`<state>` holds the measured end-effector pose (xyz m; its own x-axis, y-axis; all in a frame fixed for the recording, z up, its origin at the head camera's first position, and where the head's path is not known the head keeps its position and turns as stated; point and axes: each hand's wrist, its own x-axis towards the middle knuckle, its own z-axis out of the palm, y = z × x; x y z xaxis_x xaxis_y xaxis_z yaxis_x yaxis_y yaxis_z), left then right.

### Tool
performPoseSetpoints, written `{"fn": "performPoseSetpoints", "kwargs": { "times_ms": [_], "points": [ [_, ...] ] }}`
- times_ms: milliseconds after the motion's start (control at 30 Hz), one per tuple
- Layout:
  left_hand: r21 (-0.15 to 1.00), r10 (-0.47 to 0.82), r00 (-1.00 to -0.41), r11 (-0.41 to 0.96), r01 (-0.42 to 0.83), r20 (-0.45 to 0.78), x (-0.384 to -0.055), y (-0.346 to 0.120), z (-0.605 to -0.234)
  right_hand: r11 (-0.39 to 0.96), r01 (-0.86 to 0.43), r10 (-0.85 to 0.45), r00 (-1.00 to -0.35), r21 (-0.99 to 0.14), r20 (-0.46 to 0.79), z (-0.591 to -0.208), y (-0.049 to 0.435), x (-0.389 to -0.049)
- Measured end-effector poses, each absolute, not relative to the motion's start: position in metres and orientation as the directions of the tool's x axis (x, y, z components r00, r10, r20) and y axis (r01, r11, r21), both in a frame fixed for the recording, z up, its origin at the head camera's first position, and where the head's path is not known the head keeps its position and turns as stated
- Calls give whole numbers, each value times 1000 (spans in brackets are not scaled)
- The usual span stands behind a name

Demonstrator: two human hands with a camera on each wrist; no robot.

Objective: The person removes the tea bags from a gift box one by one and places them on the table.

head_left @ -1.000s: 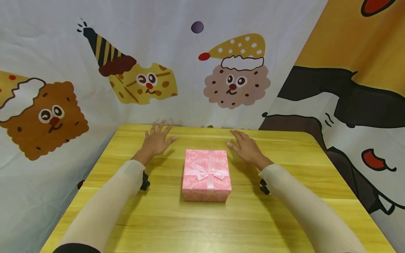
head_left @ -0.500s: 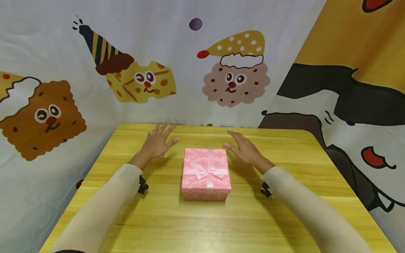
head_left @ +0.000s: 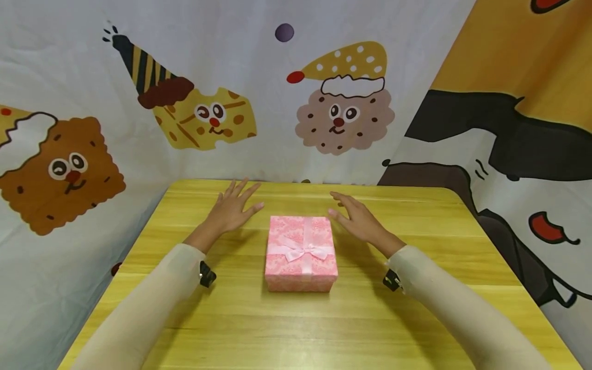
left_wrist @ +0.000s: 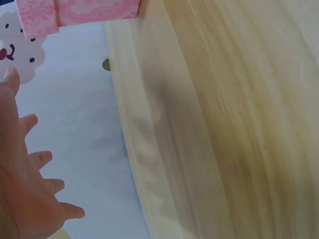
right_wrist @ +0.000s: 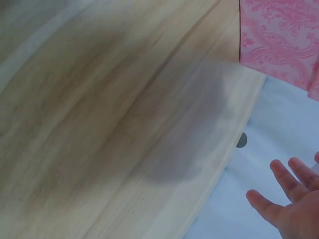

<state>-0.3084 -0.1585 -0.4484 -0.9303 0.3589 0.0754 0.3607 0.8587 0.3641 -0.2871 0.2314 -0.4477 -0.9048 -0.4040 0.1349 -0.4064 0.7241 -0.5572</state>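
Note:
A pink patterned gift box [head_left: 298,267] with a light pink ribbon and bow [head_left: 306,252] sits on the wooden table, its lid on. To its left, my left hand [head_left: 229,209] hovers over the table with fingers spread, touching nothing. My right hand [head_left: 363,221] is held above the table just right of the box, fingers extended and apart from it. In the left wrist view, the left hand [left_wrist: 30,174] shows splayed fingers, with the box [left_wrist: 94,11] at the top. The right wrist view has the right hand [right_wrist: 294,199] below the box [right_wrist: 281,40].
The yellow wood-grain table [head_left: 296,329] reaches back to a white cloth backdrop [head_left: 277,103] printed with cartoon cookies and cheese. The same cloth hangs along both sides. Dark camera mounts [head_left: 206,275] are strapped at the wrists.
Both hands have shifted slightly, the left a little rightward toward the box, fingers still spread. The view has tilted down a touch. The box stays where it was on the table.

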Motion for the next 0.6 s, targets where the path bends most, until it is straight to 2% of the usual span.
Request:
{"fn": "performPoseSetpoints", "kwargs": {
  "times_ms": [600],
  "points": [
    [397,438,-893,806,439,100,-287,-151,-434,676,-411,-443,-890,-612,108,-433,223,-269]
  ]
}}
